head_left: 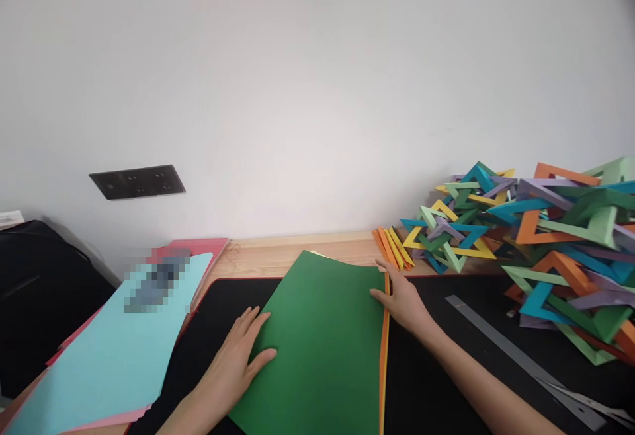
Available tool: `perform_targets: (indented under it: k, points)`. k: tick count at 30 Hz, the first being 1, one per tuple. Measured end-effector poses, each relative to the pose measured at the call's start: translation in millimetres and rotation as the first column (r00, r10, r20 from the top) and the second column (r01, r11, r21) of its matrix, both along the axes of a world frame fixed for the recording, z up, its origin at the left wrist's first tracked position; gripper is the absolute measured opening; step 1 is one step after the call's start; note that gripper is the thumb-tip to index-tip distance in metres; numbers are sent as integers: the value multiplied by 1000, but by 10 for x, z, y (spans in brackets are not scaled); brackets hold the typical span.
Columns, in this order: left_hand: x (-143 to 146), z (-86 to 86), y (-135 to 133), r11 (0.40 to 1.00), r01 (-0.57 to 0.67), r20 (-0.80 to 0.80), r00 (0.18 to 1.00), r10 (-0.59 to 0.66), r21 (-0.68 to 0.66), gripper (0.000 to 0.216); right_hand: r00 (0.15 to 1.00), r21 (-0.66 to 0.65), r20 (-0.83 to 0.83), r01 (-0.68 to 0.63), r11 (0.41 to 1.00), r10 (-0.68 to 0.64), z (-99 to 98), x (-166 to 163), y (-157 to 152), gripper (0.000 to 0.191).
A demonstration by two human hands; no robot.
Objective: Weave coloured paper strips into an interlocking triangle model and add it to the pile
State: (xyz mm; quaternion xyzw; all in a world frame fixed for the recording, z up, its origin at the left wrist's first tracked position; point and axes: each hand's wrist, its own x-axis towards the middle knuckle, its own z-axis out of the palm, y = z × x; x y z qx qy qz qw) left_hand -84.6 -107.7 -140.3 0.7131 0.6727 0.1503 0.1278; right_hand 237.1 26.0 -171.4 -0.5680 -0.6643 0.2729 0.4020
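A stack of coloured paper sheets with a green sheet (322, 349) on top lies in front of me; orange and yellow edges show along its right side. My left hand (241, 349) rests at the stack's left edge, fingers stretched and thumb apart on the green sheet. At the upper right corner is my right hand (404, 296), with thumb and index finger spread and touching the paper; its other fingers are partly hidden. Beneath the stack is a black desk mat (421, 369).
To the left lie light blue sheets (114, 362) over pink and red ones, partly pixelated. Folded paper strips (393, 248) and interlocked paper star shapes (570, 223) stand at the right. A metal ruler (510, 349) and scissors (585, 400) lie right. A black bag (44, 303) is far left.
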Motion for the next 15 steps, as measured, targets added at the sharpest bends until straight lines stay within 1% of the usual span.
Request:
perform_targets:
  k: [2,4,7,9,11,12,14,15]
  points:
    - [4,-86,-78,999,10,55,998,-13,48,52,999,22,-31,-27,999,28,14,-32,50,62]
    - [30,-121,-110,994,4,134,991,-19,111,50,996,52,-68,-52,997,55,73,-102,166,59]
    - [63,-81,-106,984,-39,243,970,-4,173,40,988,78,-134,-64,995,74,152,-265,353,54]
    - [22,-20,-77,978,-80,266,963,26,192,32,981,65,-177,-69,996,79,171,-389,409,49]
    - [-109,50,-24,959,-146,232,969,88,244,28,969,35,-231,-86,996,91,183,-519,386,40]
    - [-210,88,11,936,-195,191,971,142,293,30,958,18,-266,-105,994,106,197,-589,349,34]
    - [-473,168,95,866,-297,74,953,293,402,38,922,-22,-352,-182,983,163,256,-755,237,26]
    - [-627,210,141,846,-321,-24,931,365,425,43,893,-50,-402,-242,969,202,301,-859,165,23]
